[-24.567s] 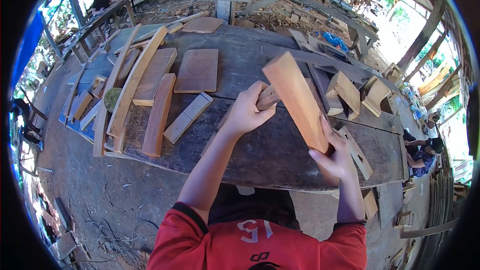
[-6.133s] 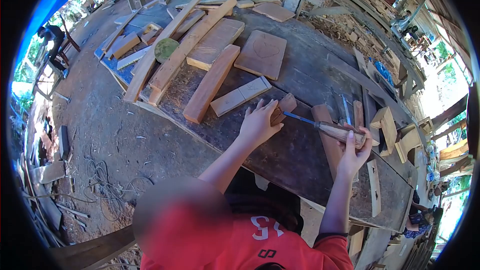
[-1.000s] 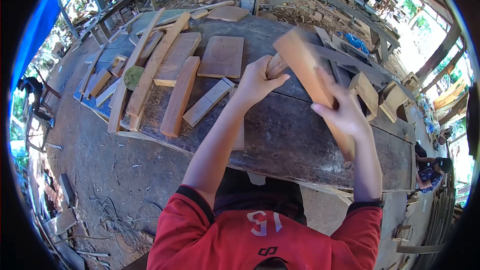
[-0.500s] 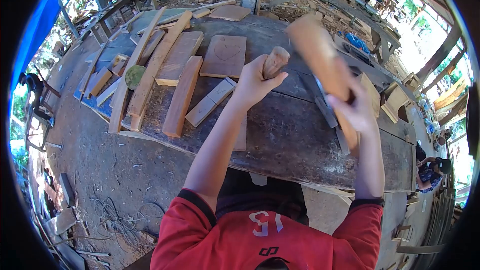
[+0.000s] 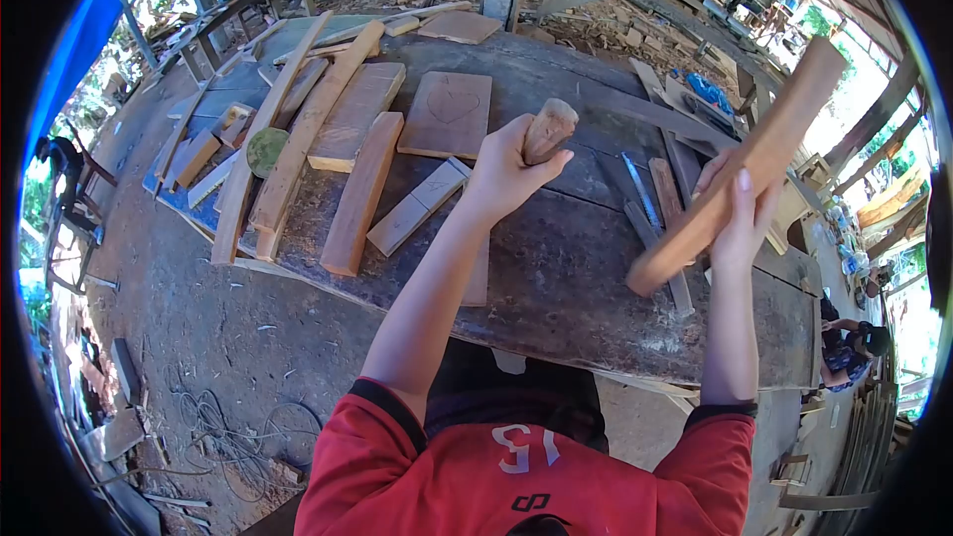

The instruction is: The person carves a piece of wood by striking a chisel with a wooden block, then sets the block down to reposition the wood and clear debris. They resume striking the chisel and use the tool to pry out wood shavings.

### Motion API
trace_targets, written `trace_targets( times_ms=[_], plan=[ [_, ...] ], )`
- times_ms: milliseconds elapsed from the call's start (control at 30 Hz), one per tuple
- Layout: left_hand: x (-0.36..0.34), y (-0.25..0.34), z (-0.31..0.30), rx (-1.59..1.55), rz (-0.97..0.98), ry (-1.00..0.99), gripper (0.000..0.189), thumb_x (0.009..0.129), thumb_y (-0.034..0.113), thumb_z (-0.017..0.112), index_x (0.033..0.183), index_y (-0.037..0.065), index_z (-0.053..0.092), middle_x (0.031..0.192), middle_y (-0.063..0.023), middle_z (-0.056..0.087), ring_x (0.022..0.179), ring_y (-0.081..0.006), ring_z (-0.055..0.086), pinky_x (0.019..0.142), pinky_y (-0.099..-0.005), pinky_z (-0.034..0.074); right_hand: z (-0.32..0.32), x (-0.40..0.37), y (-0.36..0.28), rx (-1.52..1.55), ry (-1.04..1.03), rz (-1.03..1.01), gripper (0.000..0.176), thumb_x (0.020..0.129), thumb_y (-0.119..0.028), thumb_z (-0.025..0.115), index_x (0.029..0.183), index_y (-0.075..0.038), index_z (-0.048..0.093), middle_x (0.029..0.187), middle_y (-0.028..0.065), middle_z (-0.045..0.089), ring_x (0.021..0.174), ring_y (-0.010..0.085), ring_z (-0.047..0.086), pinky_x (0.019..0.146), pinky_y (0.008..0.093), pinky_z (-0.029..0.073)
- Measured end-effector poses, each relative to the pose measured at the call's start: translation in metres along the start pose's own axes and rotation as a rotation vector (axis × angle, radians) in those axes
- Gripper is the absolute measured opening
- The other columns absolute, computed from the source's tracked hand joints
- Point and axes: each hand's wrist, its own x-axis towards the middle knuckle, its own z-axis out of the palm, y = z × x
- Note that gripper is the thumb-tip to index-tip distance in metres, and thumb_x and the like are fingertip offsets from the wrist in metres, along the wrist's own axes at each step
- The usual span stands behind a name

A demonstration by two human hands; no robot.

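Note:
My left hand [image 5: 501, 169] is closed around a piece of wood with a blunt, rounded end [image 5: 552, 129]; the rest of that wood is hidden by the hand. In my right hand [image 5: 743, 228] is a long wooden bar [image 5: 784, 129], held tilted above the right side of the workbench, its upper end pointing away to the right. Left of my left hand lie a small block with pencil lines [image 5: 419, 206] and a reddish wooden bar [image 5: 363, 194]. Beyond them rests a flat board with a heart drawn on it [image 5: 445, 111].
Long curved wooden strips [image 5: 318, 129] and a round green disc [image 5: 266, 153] lie on the workbench [image 5: 566, 278] at left. A thin blade [image 5: 641, 191] and wood strips lie at right. Cables [image 5: 223, 437] are on the floor. A person [image 5: 849, 347] is at far right.
My right hand has swung the wooden bar further right, and its upper end now leans right instead of left. My left hand keeps its piece of wood in nearly the same spot.

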Motion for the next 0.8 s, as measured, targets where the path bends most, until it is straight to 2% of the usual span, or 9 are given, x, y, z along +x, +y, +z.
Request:
trace_targets(
  times_ms=[33, 100, 200, 300, 367, 533, 633, 667, 800],
  plan=[
    [0.0, 0.0, 0.003, -0.004, 0.004, -0.001, 0.029, 0.074, 0.022, 0.07, 0.081, 0.0, 0.052, 0.065, -0.0068, 0.052, 0.059, -0.0123, 0.044, 0.056, -0.0284, 0.039, 0.003, -0.001, 0.002, 0.189, 0.064, -0.025, 0.046, 0.081, -0.02, 0.061, 0.118, 0.001, 0.043, 0.086, 0.0089, 0.055, 0.067, 0.0146, 0.055, 0.059, 0.0245, 0.046],
    [0.001, -0.002, 0.006, -0.008, 0.011, -0.003, 0.028, 0.073, 0.021, 0.07, 0.08, 0.0, 0.052, 0.065, -0.0068, 0.052, 0.059, -0.0123, 0.044, 0.056, -0.0283, 0.039, -0.014, -0.01, 0.035, -0.563, -0.269, -0.042, 0.053, 0.078, -0.024, 0.065, 0.12, -0.002, 0.044, 0.099, 0.0132, 0.056, 0.086, 0.0196, 0.058, 0.074, 0.0287, 0.047],
    [0.001, -0.006, 0.006, -0.028, 0.043, -0.01, 0.028, 0.073, 0.021, 0.07, 0.08, 0.001, 0.053, 0.064, -0.007, 0.052, 0.058, -0.0121, 0.044, 0.055, -0.0279, 0.039, 0.002, 0.004, -0.015, -0.641, -0.781, 0.027, 0.084, 0.074, -0.018, 0.069, 0.139, 0.0, 0.019, 0.125, 0.0217, 0.048, 0.117, 0.0316, 0.045, 0.099, 0.0364, 0.031],
    [-0.001, 0.001, 0.0, 0.023, 0.042, 0.027, 0.028, 0.073, 0.021, 0.07, 0.08, 0.0, 0.053, 0.063, -0.0078, 0.052, 0.058, -0.0123, 0.045, 0.055, -0.0281, 0.039, -0.015, 0.002, -0.009, -0.405, -0.246, -0.054, 0.072, 0.077, -0.018, 0.066, 0.135, 0.001, 0.028, 0.11, 0.0199, 0.056, 0.103, 0.0289, 0.055, 0.09, 0.0351, 0.041],
    [-0.001, 0.004, 0.0, 0.055, -0.031, -0.057, 0.026, 0.075, 0.019, 0.071, 0.088, 0.003, 0.056, 0.07, 0.0014, 0.051, 0.064, -0.0068, 0.042, 0.059, -0.0237, 0.038, -0.015, 0.0, -0.008, 0.101, -0.05, 0.085, 0.046, 0.081, -0.017, 0.061, 0.118, 0.002, 0.042, 0.08, 0.0084, 0.054, 0.073, 0.0145, 0.056, 0.061, 0.0277, 0.048],
    [-0.001, -0.01, 0.012, 0.004, 0.074, -0.052, 0.025, 0.074, 0.019, 0.071, 0.086, 0.003, 0.056, 0.067, -0.0003, 0.05, 0.063, -0.0077, 0.042, 0.057, -0.0248, 0.038, 0.011, -0.009, -0.023, -0.546, -0.723, 0.077, 0.073, 0.075, -0.018, 0.069, 0.136, -0.005, 0.029, 0.127, 0.0191, 0.048, 0.116, 0.034, 0.046, 0.103, 0.0394, 0.026],
    [0.001, 0.004, 0.005, 0.019, 0.05, -0.048, 0.025, 0.074, 0.019, 0.071, 0.085, 0.002, 0.056, 0.066, -0.0012, 0.05, 0.062, -0.008, 0.042, 0.057, -0.0251, 0.038, -0.012, 0.004, -0.013, -0.652, -0.466, -0.305, 0.072, 0.076, -0.016, 0.067, 0.136, -0.005, 0.029, 0.119, 0.0188, 0.054, 0.112, 0.0319, 0.049, 0.099, 0.038, 0.033],
    [-0.003, 0.01, 0.003, 0.089, -0.015, -0.073, 0.025, 0.074, 0.019, 0.071, 0.085, 0.002, 0.056, 0.067, -0.0015, 0.05, 0.062, -0.008, 0.042, 0.057, -0.0251, 0.038, -0.01, -0.001, -0.021, -0.311, -0.16, 0.028, 0.061, 0.076, -0.013, 0.067, 0.129, -0.003, 0.037, 0.106, 0.0163, 0.058, 0.099, 0.0275, 0.056, 0.087, 0.0349, 0.044],
    [-0.003, 0.002, 0.008, 0.05, 0.04, -0.071, 0.025, 0.074, 0.018, 0.071, 0.085, 0.002, 0.056, 0.066, -0.0014, 0.05, 0.062, -0.0079, 0.041, 0.057, -0.0251, 0.038, -0.008, -0.006, 0.0, 0.27, -0.099, 0.097, 0.042, 0.077, -0.014, 0.065, 0.113, -0.003, 0.046, 0.087, 0.0088, 0.055, 0.076, 0.0186, 0.058, 0.062, 0.0283, 0.049]
  ],
)
